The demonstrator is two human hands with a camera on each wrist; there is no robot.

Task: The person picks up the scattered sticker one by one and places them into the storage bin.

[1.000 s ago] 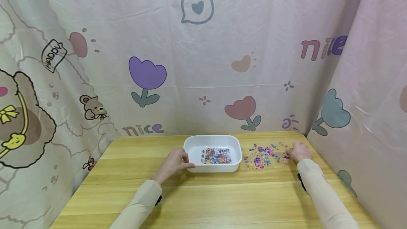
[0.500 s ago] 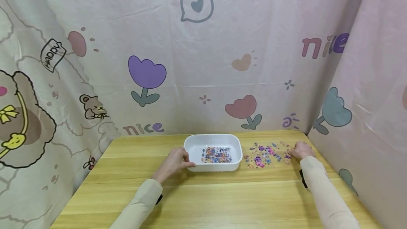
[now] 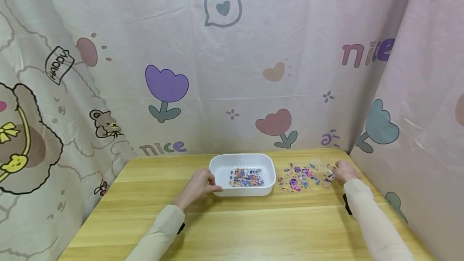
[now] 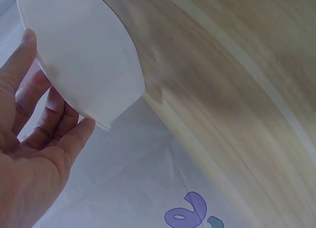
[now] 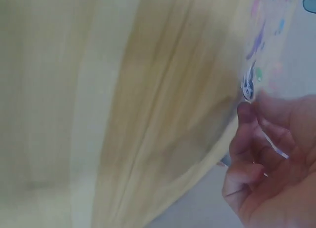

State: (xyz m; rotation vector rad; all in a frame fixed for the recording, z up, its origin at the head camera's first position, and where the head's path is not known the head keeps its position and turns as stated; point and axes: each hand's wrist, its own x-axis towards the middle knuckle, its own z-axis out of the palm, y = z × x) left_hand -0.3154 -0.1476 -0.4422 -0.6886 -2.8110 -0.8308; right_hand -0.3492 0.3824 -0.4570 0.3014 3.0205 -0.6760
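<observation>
My left hand [image 3: 198, 187] holds the left front corner of a white plastic tub [image 3: 219, 175]. In the left wrist view its fingers [image 4: 25, 49] and thumb are spread along the tub's rim [image 4: 61, 92]. Inside the tub lies a patch of small multicoloured printed shapes [image 3: 248, 177]. To the tub's right is a clear sticker sheet [image 3: 305, 177] printed with purple, pink and blue figures. My right hand [image 3: 345, 171] pinches this sheet's right edge between thumb and index finger, and that edge is raised and catches the light. The right wrist view shows the printed sheet [image 5: 256, 45] rising from the pinch.
A light wooden table [image 3: 232, 228] carries the tub and the sheet near its back edge. Behind it hangs a pale printed curtain [image 3: 232, 71], with further curtain at the left and right sides.
My right hand has moved slightly to the right, and the sheet's right edge now stands raised in its fingers. The left hand and the tub have stayed in place.
</observation>
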